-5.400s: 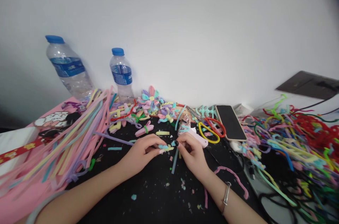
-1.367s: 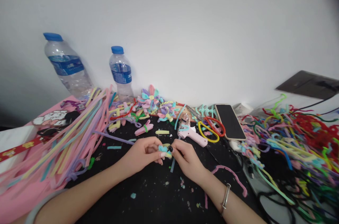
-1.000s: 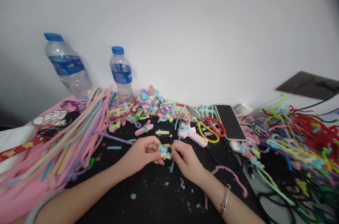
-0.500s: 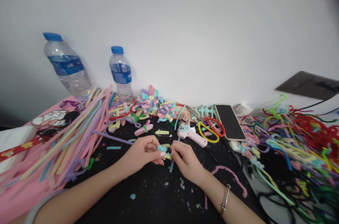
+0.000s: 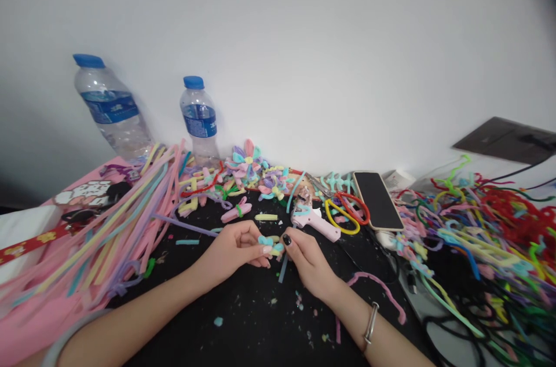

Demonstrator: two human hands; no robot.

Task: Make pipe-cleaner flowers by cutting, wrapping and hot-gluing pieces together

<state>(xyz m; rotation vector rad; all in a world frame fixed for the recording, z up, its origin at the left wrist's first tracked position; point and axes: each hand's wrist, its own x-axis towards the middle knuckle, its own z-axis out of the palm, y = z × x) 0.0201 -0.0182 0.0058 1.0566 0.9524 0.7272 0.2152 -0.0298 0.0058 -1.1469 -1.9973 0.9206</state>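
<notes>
Both my hands meet over the black table top (image 5: 260,320). My left hand (image 5: 232,248) pinches a small blue and yellow pipe-cleaner piece (image 5: 270,244) between thumb and fingers. My right hand (image 5: 306,260), with dark nails and a bracelet at the wrist, is closed on the same piece from the right. A light blue pipe-cleaner stem (image 5: 283,267) hangs down from the piece between the hands. A pink glue gun (image 5: 315,220) lies just behind my right hand.
Two water bottles (image 5: 110,109) (image 5: 198,118) stand by the wall. Long pastel pipe cleaners (image 5: 121,222) lie at the left, finished flowers (image 5: 247,167) at the back, a phone (image 5: 377,200) and yellow-handled scissors (image 5: 343,213) to the right, a tangled pile of bright pipe cleaners (image 5: 482,239) far right.
My right hand's fingers have shifted slightly on the small piece, its thumb nail now turned up. The hands otherwise stay in the same place on the table.
</notes>
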